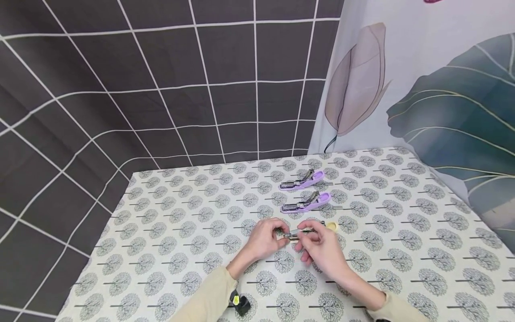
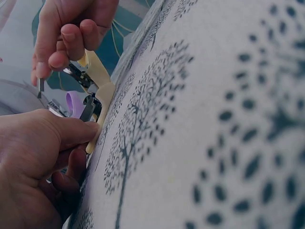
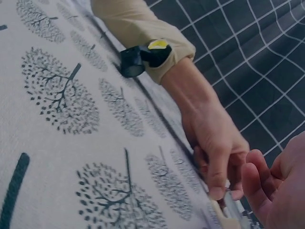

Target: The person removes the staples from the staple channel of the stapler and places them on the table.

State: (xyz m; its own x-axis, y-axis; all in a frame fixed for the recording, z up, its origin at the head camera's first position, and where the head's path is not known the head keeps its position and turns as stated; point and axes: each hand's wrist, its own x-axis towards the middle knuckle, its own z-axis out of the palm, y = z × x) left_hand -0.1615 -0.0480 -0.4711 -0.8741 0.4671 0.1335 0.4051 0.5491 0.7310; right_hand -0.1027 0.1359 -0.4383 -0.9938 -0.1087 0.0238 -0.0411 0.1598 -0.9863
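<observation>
A cream stapler point(image 2: 101, 78) lies on the patterned tablecloth with its metal parts lifted away from its cream body. My left hand point(image 1: 266, 239) pinches the stapler's end between thumb and fingers; in the left wrist view the thumb presses beside the metal rail. Above the stapler, my right hand point(image 1: 323, 251) pinches a small grey metal piece point(image 2: 41, 86), which looks like a short strip of staples. In the head view the right fingers hide much of the stapler's middle. The right wrist view shows only the stapler's cream edge point(image 3: 225, 220) near both hands.
Two purple staplers, a nearer one point(image 1: 307, 203) and a farther one point(image 1: 303, 181), lie opened behind the hands. The tree-print tablecloth point(image 1: 181, 250) reaches back to a dark grid curtain point(image 1: 225, 98) and a leaf-print curtain point(image 1: 454, 112) on the right.
</observation>
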